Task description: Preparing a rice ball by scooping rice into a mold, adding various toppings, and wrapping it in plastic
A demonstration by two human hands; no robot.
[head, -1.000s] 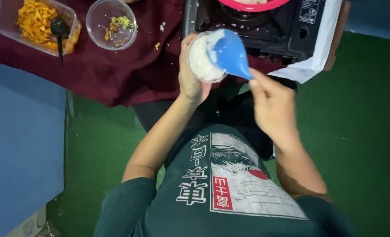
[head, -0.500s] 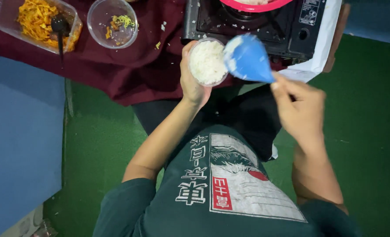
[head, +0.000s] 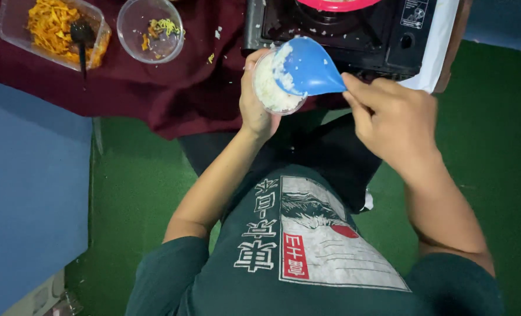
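My left hand (head: 253,104) grips a small clear round container (head: 270,93) filled with white rice, held above my lap near the table edge. My right hand (head: 392,120) holds a blue rice paddle (head: 308,66) by its handle. The paddle's broad blade rests over the container's upper right rim, with rice grains stuck to its edge.
A black portable gas stove (head: 389,29) with a pink-rimmed pan (head: 337,4) stands just beyond the container. On the maroon cloth (head: 172,93) sit a clear round bowl (head: 150,29) with scraps and a rectangular tub of orange shredded food (head: 52,29) with a black spoon. Green floor lies below, a blue surface (head: 26,193) at left.
The paddle swung away to the right off the container, then came back onto its rim. The container stayed in my left hand, shifting slightly.
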